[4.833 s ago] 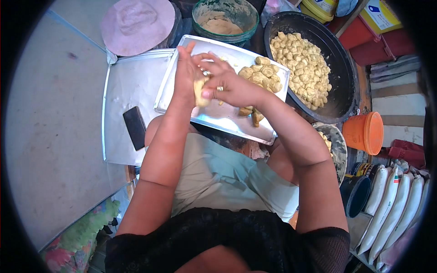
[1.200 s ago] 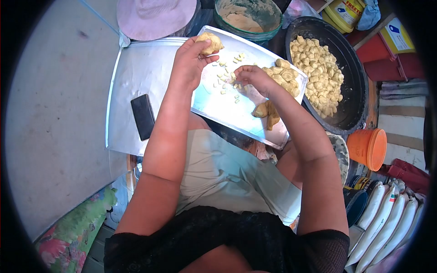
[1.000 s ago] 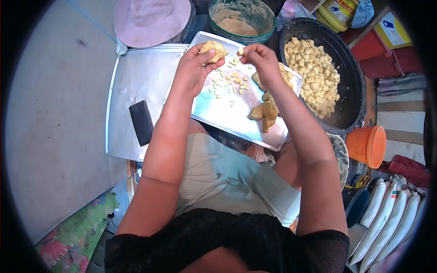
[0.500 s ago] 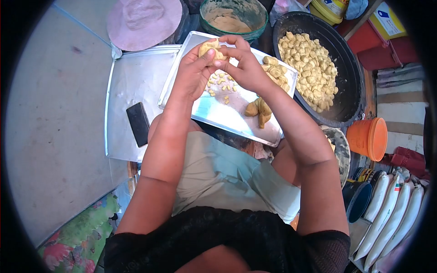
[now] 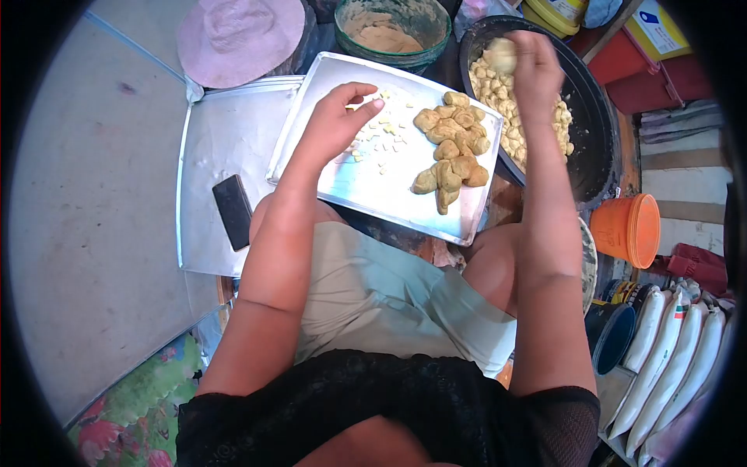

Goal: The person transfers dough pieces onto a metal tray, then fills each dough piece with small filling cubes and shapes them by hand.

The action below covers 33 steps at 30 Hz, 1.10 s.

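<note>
My right hand, blurred by motion, is above the black tub. A pale round dough ball is at its fingertips. Many similar dough pieces fill the tub. My left hand hangs over the left part of the metal tray, thumb and fingers apart, holding nothing. Below and beside its fingertips, small pale-yellow bits lie scattered on the tray. A cluster of browner dough lumps rests on the tray's right side.
A green bowl with powder stands behind the tray. To the left are another metal tray, a phone and a pink hat. Orange buckets and white filled bags are at the right.
The dough ball was between both hands above the tray; my right hand has carried it right, over the tub. My left hand has let go and lowered slightly.
</note>
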{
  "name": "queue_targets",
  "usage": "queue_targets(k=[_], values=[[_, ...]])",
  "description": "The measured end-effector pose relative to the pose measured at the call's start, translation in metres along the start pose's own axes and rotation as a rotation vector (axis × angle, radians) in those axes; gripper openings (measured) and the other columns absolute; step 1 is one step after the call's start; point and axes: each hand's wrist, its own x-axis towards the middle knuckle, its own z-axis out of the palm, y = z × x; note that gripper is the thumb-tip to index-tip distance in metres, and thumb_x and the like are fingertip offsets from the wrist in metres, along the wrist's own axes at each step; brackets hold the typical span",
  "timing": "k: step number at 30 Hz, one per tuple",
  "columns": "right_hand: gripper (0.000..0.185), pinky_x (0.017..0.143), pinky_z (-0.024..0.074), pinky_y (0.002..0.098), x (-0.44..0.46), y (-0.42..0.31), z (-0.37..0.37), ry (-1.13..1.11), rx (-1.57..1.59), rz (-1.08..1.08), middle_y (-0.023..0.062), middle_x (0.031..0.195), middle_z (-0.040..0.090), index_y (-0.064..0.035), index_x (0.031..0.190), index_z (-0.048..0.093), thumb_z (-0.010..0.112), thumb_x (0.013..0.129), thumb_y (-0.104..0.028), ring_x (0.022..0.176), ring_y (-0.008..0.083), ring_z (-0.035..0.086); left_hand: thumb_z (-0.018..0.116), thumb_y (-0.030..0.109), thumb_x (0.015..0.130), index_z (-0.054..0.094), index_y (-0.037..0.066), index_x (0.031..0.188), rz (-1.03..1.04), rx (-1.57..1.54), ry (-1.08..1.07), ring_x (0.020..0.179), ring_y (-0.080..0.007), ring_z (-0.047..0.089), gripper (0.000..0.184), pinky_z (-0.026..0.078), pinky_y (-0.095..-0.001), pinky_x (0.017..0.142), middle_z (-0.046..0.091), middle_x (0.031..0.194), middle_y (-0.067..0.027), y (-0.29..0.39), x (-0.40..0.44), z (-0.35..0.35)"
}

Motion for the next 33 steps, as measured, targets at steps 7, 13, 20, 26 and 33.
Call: queue_targets(k=[7,13,20,26,33], values=[[0.028,0.087,0.0461,0.0357,-0.029,0.039,-0.016,-0.664,-0.226,0.184,0.0138,0.110,0.057,-0.0117,0.099,0.067,0.075,0.071,-0.012,0.101,0.0286,0.056,0.066,0.027,0.084,0.061,0.001,0.111,0.038,0.041,0.022,0.094,-0.0188,0.059,0.038,0.047,-0.0294,0.082,0.064,0.103,-0.0118,-0.006,0.005,0.001],[0.040,0.080,0.0478,0.0356,-0.139,0.007,0.046,-1.635,-0.323,-0.128,0.0109,0.096,0.063,-0.0085,0.110,0.061,0.072,0.074,-0.021,0.089,0.0243,0.061,0.067,0.029,0.083,0.062,0.000,0.109,0.012,0.081,-0.039,0.089,-0.0192,0.061,0.039,0.048,-0.0305,0.077,0.066,0.100,-0.0121,-0.007,0.005,0.000],[0.023,0.060,0.0511,0.0262,-0.094,0.007,0.045,-1.157,0.652,0.671,0.0052,0.081,0.060,-0.0027,0.099,0.056,0.062,0.088,-0.021,0.070,0.0120,0.061,0.065,0.030,0.086,0.052,0.002,0.125,-0.228,-0.152,-0.375,0.097,-0.0141,0.056,0.049,0.045,-0.0268,0.081,0.060,0.110,-0.0075,0.010,-0.009,0.019],[0.015,0.058,0.0511,0.0244,-0.106,-0.011,0.071,-0.755,0.703,0.769,0.0045,0.083,0.061,-0.0047,0.100,0.058,0.060,0.089,-0.015,0.063,0.0109,0.060,0.058,0.009,0.085,0.051,0.002,0.127,-0.123,-0.458,-0.047,0.099,-0.0143,0.057,0.043,0.044,-0.0269,0.088,0.059,0.112,-0.0080,-0.002,0.003,0.017],[0.018,0.077,0.0482,0.0388,-0.166,-0.004,0.086,-1.169,-0.106,-0.218,0.0086,0.089,0.062,-0.0092,0.094,0.066,0.055,0.080,-0.007,0.091,0.0279,0.060,0.049,0.003,0.081,0.047,0.002,0.118,-0.167,-0.847,0.172,0.091,-0.0214,0.057,0.036,0.048,-0.0316,0.082,0.057,0.104,-0.0121,-0.008,0.009,-0.015]])
